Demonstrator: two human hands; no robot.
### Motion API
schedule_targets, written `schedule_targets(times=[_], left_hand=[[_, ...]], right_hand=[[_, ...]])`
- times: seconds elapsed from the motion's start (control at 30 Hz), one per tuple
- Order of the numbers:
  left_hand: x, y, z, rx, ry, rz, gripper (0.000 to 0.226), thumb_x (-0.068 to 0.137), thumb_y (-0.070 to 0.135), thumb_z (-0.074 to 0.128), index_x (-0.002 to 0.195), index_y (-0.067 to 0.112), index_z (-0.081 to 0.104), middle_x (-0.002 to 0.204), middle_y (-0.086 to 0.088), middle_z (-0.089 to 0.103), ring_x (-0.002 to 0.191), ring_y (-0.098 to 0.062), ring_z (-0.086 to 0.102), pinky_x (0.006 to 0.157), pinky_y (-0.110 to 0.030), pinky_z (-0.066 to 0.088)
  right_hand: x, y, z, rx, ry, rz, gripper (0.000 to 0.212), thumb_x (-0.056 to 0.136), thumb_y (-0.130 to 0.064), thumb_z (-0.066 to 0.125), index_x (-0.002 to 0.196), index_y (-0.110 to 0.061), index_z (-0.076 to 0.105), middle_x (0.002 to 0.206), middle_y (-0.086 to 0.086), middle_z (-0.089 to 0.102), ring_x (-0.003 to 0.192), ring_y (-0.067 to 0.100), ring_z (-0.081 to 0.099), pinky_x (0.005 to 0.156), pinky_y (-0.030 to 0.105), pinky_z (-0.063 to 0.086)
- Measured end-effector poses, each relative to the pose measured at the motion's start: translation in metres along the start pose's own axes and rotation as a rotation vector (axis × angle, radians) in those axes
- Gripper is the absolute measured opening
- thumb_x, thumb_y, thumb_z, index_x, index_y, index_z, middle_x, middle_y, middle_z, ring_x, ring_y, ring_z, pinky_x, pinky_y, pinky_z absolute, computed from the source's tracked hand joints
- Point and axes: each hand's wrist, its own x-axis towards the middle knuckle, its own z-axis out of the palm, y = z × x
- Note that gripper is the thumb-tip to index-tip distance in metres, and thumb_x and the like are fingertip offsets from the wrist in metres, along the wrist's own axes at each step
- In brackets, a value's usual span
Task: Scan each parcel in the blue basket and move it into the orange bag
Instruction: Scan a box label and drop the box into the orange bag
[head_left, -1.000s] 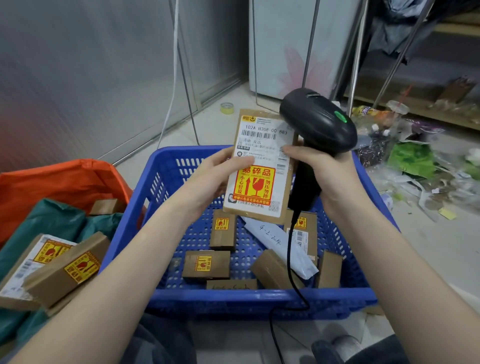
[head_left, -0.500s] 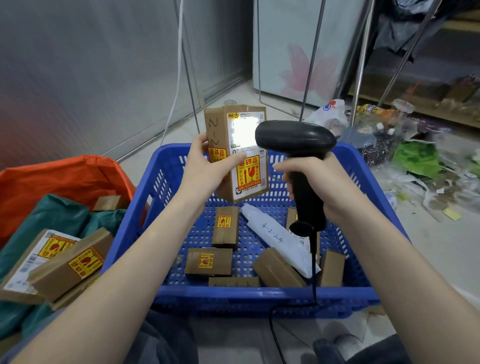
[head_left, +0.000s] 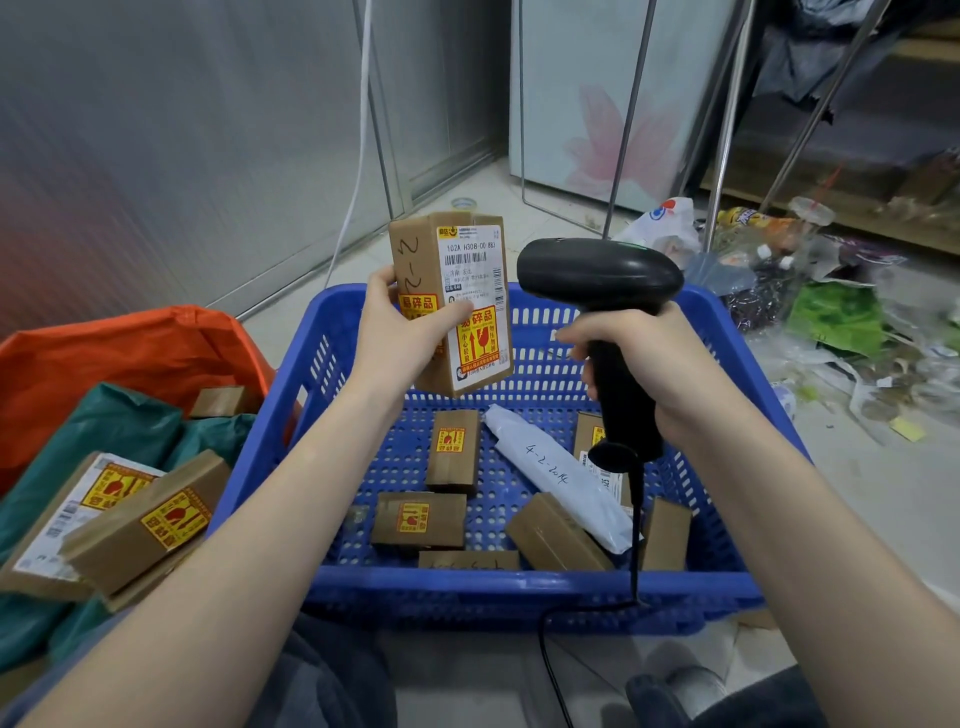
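One parcel (head_left: 449, 301) sits in the left grip (head_left: 400, 332), one scanner (head_left: 602, 291) in the right grip (head_left: 660, 364). Below them, seven parcels lie in the blue basket (head_left: 519, 592). The scan light has gone off the label.

One blue perforated plastic basket (head_left: 519, 592); inside: six brown cardboard parcels (head_left: 453, 451), one white plastic mailer (head_left: 558, 480). One brown cardboard box held up (head_left: 449, 304). One black handheld scanner (head_left: 597, 273). One orange plastic bag (head_left: 119, 353); three brown boxes visible in it (head_left: 150, 522). Two hands.
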Motion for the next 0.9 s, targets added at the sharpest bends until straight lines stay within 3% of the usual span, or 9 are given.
schedule_targets(times=[0.27, 0.43, 0.5, 0.57, 0.67, 0.77, 0.9], left_hand=[[0.001, -0.001, 0.0, 0.001, 0.009, -0.003, 0.068, 0.082, 0.022, 0.073, 0.138, 0.021, 0.034, 0.116, 0.012, 0.049, 0.107, -0.007, 0.053, 0.077, -0.019, 0.042], [0.001, 0.0, 0.001, -0.01, 0.009, 0.005, 0.066, 0.084, 0.023, 0.072, 0.139, 0.021, 0.035, 0.116, 0.013, 0.05, 0.106, -0.007, 0.054, 0.071, -0.014, 0.042], [0.0, 0.003, 0.0, -0.029, 0.015, 0.014, 0.065, 0.084, 0.026, 0.071, 0.139, 0.022, 0.036, 0.115, 0.013, 0.052, 0.107, -0.008, 0.057, 0.074, -0.016, 0.045], [-0.001, 0.008, -0.002, -0.058, 0.026, 0.025, 0.064, 0.084, 0.029, 0.071, 0.138, 0.024, 0.038, 0.115, 0.013, 0.055, 0.106, -0.009, 0.061, 0.077, -0.019, 0.049], [-0.004, 0.018, -0.011, -0.094, 0.047, 0.054, 0.057, 0.087, 0.031, 0.068, 0.137, 0.026, 0.041, 0.108, 0.018, 0.058, 0.097, -0.003, 0.063, 0.067, -0.014, 0.05], [-0.009, 0.028, -0.031, -0.125, 0.058, 0.072, 0.052, 0.088, 0.029, 0.066, 0.134, 0.027, 0.042, 0.105, 0.019, 0.06, 0.09, -0.003, 0.066, 0.06, -0.012, 0.053], [-0.017, 0.037, -0.076, -0.107, 0.109, 0.103, 0.05, 0.086, 0.026, 0.069, 0.129, 0.027, 0.043, 0.11, 0.015, 0.061, 0.095, -0.005, 0.066, 0.068, -0.017, 0.054]], right_hand=[[0.001, 0.002, 0.0, 0.002, -0.008, -0.02, 0.014, 0.076, -0.007, 0.068, 0.066, -0.008, 0.059, 0.054, 0.001, 0.056, 0.046, 0.014, 0.05, 0.047, 0.024, 0.045], [0.001, 0.003, 0.0, 0.01, -0.003, -0.069, 0.01, 0.078, -0.012, 0.071, 0.081, -0.004, 0.065, 0.062, 0.003, 0.058, 0.051, 0.014, 0.054, 0.049, 0.025, 0.048], [0.0, 0.002, 0.002, 0.034, -0.015, -0.095, 0.014, 0.082, -0.018, 0.071, 0.091, -0.008, 0.066, 0.075, 0.004, 0.065, 0.055, 0.014, 0.057, 0.056, 0.027, 0.053], [-0.001, 0.0, 0.003, 0.049, -0.028, -0.119, 0.01, 0.085, -0.025, 0.07, 0.093, -0.021, 0.066, 0.088, 0.004, 0.07, 0.063, 0.015, 0.064, 0.072, 0.035, 0.057], [-0.004, -0.004, 0.007, 0.004, -0.025, -0.172, 0.007, 0.087, -0.034, 0.066, 0.094, -0.031, 0.064, 0.095, 0.004, 0.071, 0.074, 0.019, 0.071, 0.088, 0.041, 0.052], [-0.008, -0.01, 0.017, 0.023, -0.01, -0.186, 0.014, 0.087, -0.036, 0.066, 0.098, -0.028, 0.063, 0.091, 0.004, 0.071, 0.07, 0.021, 0.067, 0.084, 0.043, 0.054], [-0.014, -0.024, 0.044, 0.066, -0.021, -0.196, 0.021, 0.086, -0.03, 0.068, 0.095, -0.013, 0.064, 0.073, 0.002, 0.064, 0.061, 0.019, 0.056, 0.073, 0.041, 0.053]])
